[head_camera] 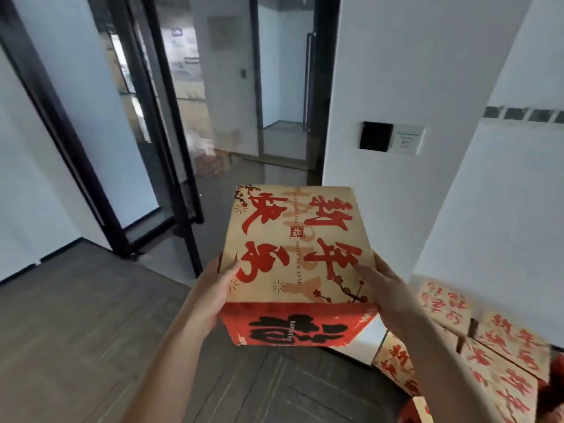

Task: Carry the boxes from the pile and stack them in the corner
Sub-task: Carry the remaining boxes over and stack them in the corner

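Observation:
I hold a tan cardboard box with big red characters on top and a red front panel, raised in the middle of the view. My left hand grips its left side, thumb on the top face. My right hand grips its right side, thumb also on top. The pile of matching boxes lies at the lower right, below and beside my right forearm.
A white pillar with a black wall panel rises straight ahead. Black-framed glass doors stand to the left, opening onto a corridor. Dark wood-plank floor spreads at the lower left.

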A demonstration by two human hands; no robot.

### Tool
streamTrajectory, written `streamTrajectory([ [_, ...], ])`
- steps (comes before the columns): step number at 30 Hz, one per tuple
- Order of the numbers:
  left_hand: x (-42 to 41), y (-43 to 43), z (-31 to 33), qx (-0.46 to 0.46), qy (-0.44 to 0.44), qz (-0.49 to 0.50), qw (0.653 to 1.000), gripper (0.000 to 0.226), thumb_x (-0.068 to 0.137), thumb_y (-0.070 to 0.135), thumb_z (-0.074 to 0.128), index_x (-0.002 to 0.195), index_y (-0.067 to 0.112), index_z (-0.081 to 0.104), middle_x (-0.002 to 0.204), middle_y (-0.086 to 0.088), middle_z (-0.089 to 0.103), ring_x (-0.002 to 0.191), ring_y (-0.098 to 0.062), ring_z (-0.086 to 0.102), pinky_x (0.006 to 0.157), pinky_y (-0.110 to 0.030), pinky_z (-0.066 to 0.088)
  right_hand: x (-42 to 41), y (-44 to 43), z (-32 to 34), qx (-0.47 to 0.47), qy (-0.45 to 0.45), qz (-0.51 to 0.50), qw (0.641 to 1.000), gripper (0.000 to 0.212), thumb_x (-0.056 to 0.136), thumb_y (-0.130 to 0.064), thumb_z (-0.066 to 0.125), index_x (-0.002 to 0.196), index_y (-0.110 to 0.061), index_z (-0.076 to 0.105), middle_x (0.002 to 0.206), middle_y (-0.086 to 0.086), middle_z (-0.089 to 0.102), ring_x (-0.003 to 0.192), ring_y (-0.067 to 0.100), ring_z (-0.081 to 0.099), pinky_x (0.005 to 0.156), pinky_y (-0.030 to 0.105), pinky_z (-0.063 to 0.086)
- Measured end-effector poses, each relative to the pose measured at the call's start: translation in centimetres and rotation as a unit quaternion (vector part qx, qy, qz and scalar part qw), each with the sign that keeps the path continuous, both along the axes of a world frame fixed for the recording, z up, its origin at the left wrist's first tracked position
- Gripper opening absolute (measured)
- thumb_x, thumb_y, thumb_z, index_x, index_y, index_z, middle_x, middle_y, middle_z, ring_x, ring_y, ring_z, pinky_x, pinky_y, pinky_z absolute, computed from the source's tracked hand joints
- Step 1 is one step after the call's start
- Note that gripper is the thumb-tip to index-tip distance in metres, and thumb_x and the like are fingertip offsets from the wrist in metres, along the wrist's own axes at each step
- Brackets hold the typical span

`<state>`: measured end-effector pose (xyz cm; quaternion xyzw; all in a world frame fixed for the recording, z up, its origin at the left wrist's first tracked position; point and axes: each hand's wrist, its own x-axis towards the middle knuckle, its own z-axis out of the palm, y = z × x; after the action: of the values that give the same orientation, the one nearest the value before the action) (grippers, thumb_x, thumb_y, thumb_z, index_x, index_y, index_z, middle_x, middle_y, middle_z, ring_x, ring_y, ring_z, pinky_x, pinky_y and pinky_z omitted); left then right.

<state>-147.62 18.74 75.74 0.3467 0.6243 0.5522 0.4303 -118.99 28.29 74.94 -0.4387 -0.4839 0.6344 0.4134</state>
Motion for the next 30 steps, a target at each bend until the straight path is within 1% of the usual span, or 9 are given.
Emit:
streamTrajectory([
  [3,-6.7,-5.3,-0.4,-0.004,-0.007,0.051,0.999,0.015,0.103,0.034,0.055,0.116,0.034,0.062,0.100,0.006,0.080,0.089,-0.012,0.077,0.084,-0.039,0.056,-8.3,-2.3,-0.1,0.009,-0.004,0.052,0.999,0.026,0.108,-0.018,0.054,0.129,-0.028,0.064,0.112,0.007,0.080,0.098,0.032,0.079,0.080,0.047,0.065],
  [6,-14.6,-11.6,-1.3,-0.009,-0.056,0.115,0.992,0.021,0.100,0.030,0.059,0.122,0.033,0.060,0.103,-0.001,0.079,0.093,-0.020,0.077,0.085,-0.044,0.057,-17.8,-5.4,-0.5,0.019,-0.015,0.107,0.994,0.034,0.106,-0.023,0.059,0.140,-0.024,0.057,0.120,0.009,0.077,0.105,0.036,0.076,0.094,0.059,0.060],
  [9,-23.2,-18.5,-2.0,-0.020,-0.066,0.177,0.982,0.038,0.098,0.033,0.062,0.135,0.032,0.055,0.107,-0.007,0.078,0.097,-0.029,0.076,0.094,-0.053,0.056,-27.8,-9.5,-0.8,0.025,-0.015,0.145,0.989,0.045,0.101,-0.026,0.068,0.143,-0.024,0.052,0.121,0.009,0.077,0.105,0.036,0.077,0.096,0.062,0.058],
  [14,-34.6,-30.7,-1.8,0.004,-0.092,0.306,0.948,0.017,0.104,0.028,0.053,0.120,0.024,0.057,0.090,-0.008,0.080,0.077,-0.027,0.077,0.060,-0.037,0.061,-44.0,-17.6,-0.9,0.011,-0.025,0.232,0.972,0.033,0.099,-0.025,0.070,0.130,-0.027,0.059,0.109,0.006,0.081,0.097,0.033,0.079,0.094,0.057,0.060],
  [17,-40.2,-37.8,-1.7,0.007,-0.081,0.387,0.919,0.025,0.100,0.024,0.055,0.122,0.013,0.058,0.089,-0.011,0.079,0.079,-0.028,0.075,0.065,-0.040,0.059,-52.7,-22.7,-1.0,0.000,-0.031,0.292,0.956,0.034,0.100,-0.026,0.069,0.133,-0.028,0.061,0.111,0.006,0.081,0.099,0.031,0.079,0.096,0.057,0.059],
  [20,-44.5,-43.6,-2.0,0.010,-0.078,0.439,0.895,0.026,0.098,0.014,0.053,0.123,0.009,0.056,0.097,-0.013,0.075,0.081,-0.025,0.072,0.059,-0.033,0.052,-60.3,-27.0,-0.9,0.007,-0.042,0.340,0.939,0.028,0.103,-0.023,0.064,0.130,-0.031,0.063,0.107,0.004,0.081,0.097,0.028,0.079,0.084,0.049,0.062],
  [24,-49.2,-49.4,-3.7,0.012,-0.074,0.500,0.863,0.023,0.102,0.018,0.051,0.123,0.013,0.058,0.098,-0.011,0.078,0.088,-0.027,0.075,0.071,-0.039,0.056,-68.9,-31.2,-1.6,0.016,-0.044,0.406,0.913,0.026,0.105,-0.021,0.060,0.126,-0.035,0.063,0.105,0.001,0.082,0.093,0.024,0.080,0.071,0.041,0.062],
  [28,-54.2,-52.6,-5.2,0.000,-0.064,0.537,0.841,0.027,0.105,0.027,0.048,0.127,0.017,0.060,0.102,-0.008,0.078,0.101,-0.030,0.072,0.093,-0.050,0.054,-76.6,-33.4,-3.4,0.011,-0.050,0.452,0.890,0.026,0.106,-0.025,0.058,0.127,-0.039,0.063,0.108,0.001,0.081,0.096,0.026,0.079,0.085,0.054,0.063],
  [30,-56.7,-53.1,-5.3,-0.013,-0.062,0.544,0.836,0.029,0.106,0.034,0.045,0.128,0.025,0.062,0.104,-0.006,0.079,0.105,-0.028,0.071,0.092,-0.047,0.055,-80.6,-33.9,-4.4,0.012,-0.049,0.470,0.881,0.029,0.107,-0.027,0.057,0.133,-0.038,0.061,0.109,0.000,0.081,0.096,0.025,0.080,0.082,0.053,0.064],
])
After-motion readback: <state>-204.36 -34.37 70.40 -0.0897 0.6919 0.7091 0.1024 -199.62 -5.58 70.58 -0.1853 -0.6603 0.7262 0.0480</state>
